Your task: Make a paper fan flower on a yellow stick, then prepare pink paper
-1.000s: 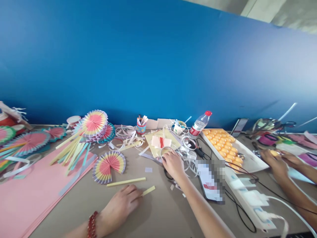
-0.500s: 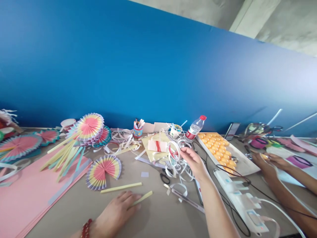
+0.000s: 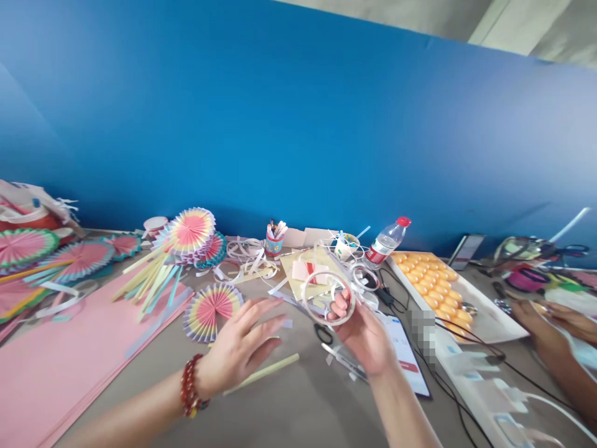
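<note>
My right hand point(image 3: 364, 333) holds a white roll of tape point(image 3: 306, 302), its fingertips showing through the ring. My left hand point(image 3: 237, 348), wearing a red bead bracelet point(image 3: 188, 386), is raised with the fingers spread and nothing in it. A thin pale yellow strip point(image 3: 277, 367) lies on the table below that hand. Just beyond it is a pleated pink, yellow and lilac paper fan point(image 3: 205, 311) with a gap in its circle, partly covered by the hand. Black-handled scissors point(image 3: 323, 334) and a utility knife point(image 3: 345, 361) lie below the roll.
Finished paper fans with yellow and blue strips point(image 3: 153, 274) rest on pink paper sheets point(image 3: 69, 361) at left. Behind are a pen cup point(image 3: 274, 241), tangled white strips and a bottle point(image 3: 386, 244). At right are a phone point(image 3: 413, 354), a tray point(image 3: 494, 311), a power strip point(image 3: 466, 373) and another person's hands.
My left hand has lifted off the yellow strip and opened. My right hand has brought the tape roll nearer and turned it, ring facing me. The view has shifted, uncovering the phone.
</note>
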`<state>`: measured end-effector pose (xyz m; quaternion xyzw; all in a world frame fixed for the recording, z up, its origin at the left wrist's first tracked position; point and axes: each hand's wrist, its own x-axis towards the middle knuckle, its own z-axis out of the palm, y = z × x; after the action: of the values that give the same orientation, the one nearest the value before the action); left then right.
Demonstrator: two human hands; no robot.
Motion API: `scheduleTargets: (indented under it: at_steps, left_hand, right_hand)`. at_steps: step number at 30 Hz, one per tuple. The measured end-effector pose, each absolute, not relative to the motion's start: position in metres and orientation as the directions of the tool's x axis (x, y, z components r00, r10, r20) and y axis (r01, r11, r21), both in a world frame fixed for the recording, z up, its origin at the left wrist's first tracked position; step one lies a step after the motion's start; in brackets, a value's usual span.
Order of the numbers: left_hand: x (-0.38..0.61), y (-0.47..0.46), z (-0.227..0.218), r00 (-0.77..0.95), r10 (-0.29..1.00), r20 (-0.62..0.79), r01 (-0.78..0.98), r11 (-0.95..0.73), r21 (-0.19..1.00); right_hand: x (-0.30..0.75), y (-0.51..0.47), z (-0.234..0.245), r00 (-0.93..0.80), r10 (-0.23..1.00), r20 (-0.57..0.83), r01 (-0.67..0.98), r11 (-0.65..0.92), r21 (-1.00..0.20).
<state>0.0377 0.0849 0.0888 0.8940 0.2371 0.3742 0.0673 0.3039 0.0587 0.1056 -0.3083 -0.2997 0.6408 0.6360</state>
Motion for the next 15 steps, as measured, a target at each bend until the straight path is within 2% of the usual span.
scheduleTargets:
  at_steps: [3, 5, 11, 13, 15]
  left_hand:
    - [0.052, 0.089, 0.103, 0.617, 0.41, 0.672, 0.324, -0.91, 0.257]
    - [0.061, 0.091, 0.107, 0.622, 0.396, 0.675, 0.287, -0.918, 0.273]
    - [0.069, 0.093, 0.111, 0.61, 0.465, 0.642, 0.156, -0.864, 0.479]
    - [0.068, 0.093, 0.108, 0.617, 0.485, 0.62, 0.121, -0.837, 0.534]
    - [0.067, 0.094, 0.103, 0.626, 0.493, 0.604, 0.103, -0.82, 0.563]
  right_hand:
    - [0.283, 0.051, 0.109, -0.06, 0.998, -0.029, -0.679, -0.062, -0.732]
    - [0.273, 0.048, 0.109, -0.068, 0.996, -0.065, -0.705, -0.094, -0.703]
    - [0.268, 0.046, 0.096, 0.042, 0.971, -0.235, -0.761, -0.121, -0.637]
    - [0.268, 0.045, 0.093, 0.057, 0.976, -0.21, -0.733, -0.102, -0.673]
    - [0.266, 0.043, 0.095, 0.032, 0.993, -0.118, -0.669, -0.066, -0.74]
